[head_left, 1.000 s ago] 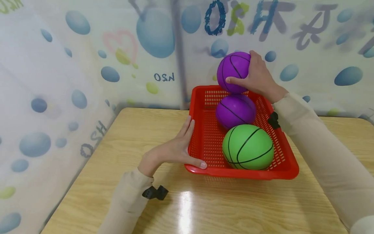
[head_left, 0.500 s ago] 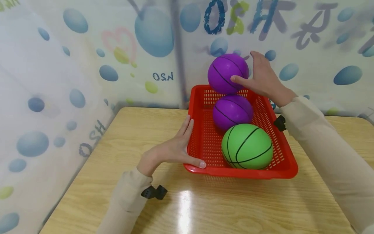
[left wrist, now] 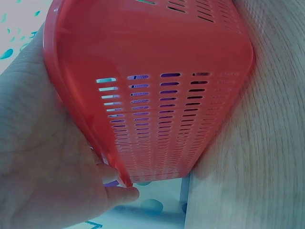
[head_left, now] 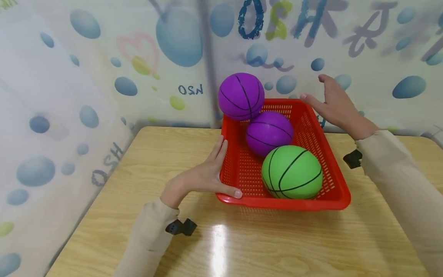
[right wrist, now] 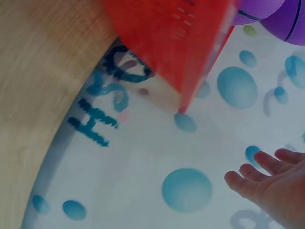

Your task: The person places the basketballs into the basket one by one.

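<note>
A red plastic basket (head_left: pixel 238 177) stands on the table with a green ball (head_left: pixel 292 172) and a purple ball (head_left: pixel 269 133) inside. A second purple ball (head_left: pixel 241 96) sits higher, at the basket's back left corner, overlapping the rim and the lower purple ball in the head view. All three balls carry black basketball lines. My left hand (head_left: pixel 204 174) holds the front left corner of the basket, thumb over the front rim and fingers along the left rim. Beyond the back right corner, my right hand (head_left: pixel 340 105) is raised with its fingers extended, apart from the balls.
The basket rests on a light wooden table (head_left: pixel 166 154). Close behind it rises a pale wall covering (head_left: pixel 138 77) with blue spots and lettering, which also runs along the left side.
My right hand has released the upper purple ball and drawn away to the right. That ball has moved left along the basket's back. My left hand stays at the corner.
</note>
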Motion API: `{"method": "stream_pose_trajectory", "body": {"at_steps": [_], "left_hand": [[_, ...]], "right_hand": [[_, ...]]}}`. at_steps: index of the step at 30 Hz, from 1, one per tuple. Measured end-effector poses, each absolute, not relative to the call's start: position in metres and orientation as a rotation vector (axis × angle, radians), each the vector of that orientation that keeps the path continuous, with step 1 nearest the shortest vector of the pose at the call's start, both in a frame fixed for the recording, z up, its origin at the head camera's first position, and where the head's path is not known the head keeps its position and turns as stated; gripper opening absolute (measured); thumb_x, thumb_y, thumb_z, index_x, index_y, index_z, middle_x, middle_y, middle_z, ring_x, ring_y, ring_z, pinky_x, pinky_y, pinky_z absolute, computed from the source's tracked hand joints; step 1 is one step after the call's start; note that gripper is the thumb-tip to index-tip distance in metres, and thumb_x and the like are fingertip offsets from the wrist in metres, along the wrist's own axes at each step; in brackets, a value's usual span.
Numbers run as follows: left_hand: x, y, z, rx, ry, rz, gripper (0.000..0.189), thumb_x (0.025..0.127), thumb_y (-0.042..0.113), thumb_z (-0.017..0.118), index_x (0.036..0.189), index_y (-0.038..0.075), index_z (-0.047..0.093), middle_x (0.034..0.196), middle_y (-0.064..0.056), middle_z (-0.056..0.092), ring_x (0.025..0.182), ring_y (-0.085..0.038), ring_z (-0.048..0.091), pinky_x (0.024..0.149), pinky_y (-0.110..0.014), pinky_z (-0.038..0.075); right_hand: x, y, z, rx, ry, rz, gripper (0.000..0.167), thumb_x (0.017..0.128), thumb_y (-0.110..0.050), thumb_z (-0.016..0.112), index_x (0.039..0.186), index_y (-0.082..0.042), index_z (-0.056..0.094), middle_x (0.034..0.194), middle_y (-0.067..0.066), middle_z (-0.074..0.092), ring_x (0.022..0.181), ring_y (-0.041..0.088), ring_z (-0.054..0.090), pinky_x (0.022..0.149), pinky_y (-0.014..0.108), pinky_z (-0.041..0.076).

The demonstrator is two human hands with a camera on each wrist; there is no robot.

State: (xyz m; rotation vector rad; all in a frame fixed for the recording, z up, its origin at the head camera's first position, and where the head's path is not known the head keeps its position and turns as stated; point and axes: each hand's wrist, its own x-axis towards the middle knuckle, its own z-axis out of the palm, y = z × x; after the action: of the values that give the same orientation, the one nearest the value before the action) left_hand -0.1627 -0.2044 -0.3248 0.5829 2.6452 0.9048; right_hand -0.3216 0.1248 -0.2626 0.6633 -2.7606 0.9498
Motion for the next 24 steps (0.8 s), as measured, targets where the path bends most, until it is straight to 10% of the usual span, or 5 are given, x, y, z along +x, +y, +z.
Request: {"method": "stream_pose_trajectory", "body": {"at_steps": [12, 24], "left_hand": [[-0.162, -0.210, -0.324, 0.571, 2.637, 0.922, 0.132, 0.065, 0.057, 0.077, 0.147, 0.012, -0.017, 0.148, 0.007, -0.031, 0.138, -0.016, -0.008, 0.109, -0.038, 0.020], [-0.165, -0.222, -0.328, 0.566, 2.666, 0.908, 0.132, 0.065, 0.056, 0.077, 0.146, 0.013, -0.018, 0.149, 0.005, -0.030, 0.139, -0.020, -0.005, 0.108, -0.040, 0.021]], "right_hand": [[-0.300, 0.182, -0.283, 0.607, -2.820, 0.896, 0.076, 0.096, -0.041, 0.044, 0.148, 0.001, 0.006, 0.149, 0.028, 0.012, 0.127, 0.051, 0.022, 0.098, 0.067, 0.016], [-0.261, 0.230, -0.342, 0.807, -2.743, 0.225, 0.081, 0.093, -0.045, 0.050, 0.147, 0.002, 0.013, 0.150, 0.027, 0.009, 0.137, 0.041, -0.002, 0.105, 0.061, 0.000]]}}
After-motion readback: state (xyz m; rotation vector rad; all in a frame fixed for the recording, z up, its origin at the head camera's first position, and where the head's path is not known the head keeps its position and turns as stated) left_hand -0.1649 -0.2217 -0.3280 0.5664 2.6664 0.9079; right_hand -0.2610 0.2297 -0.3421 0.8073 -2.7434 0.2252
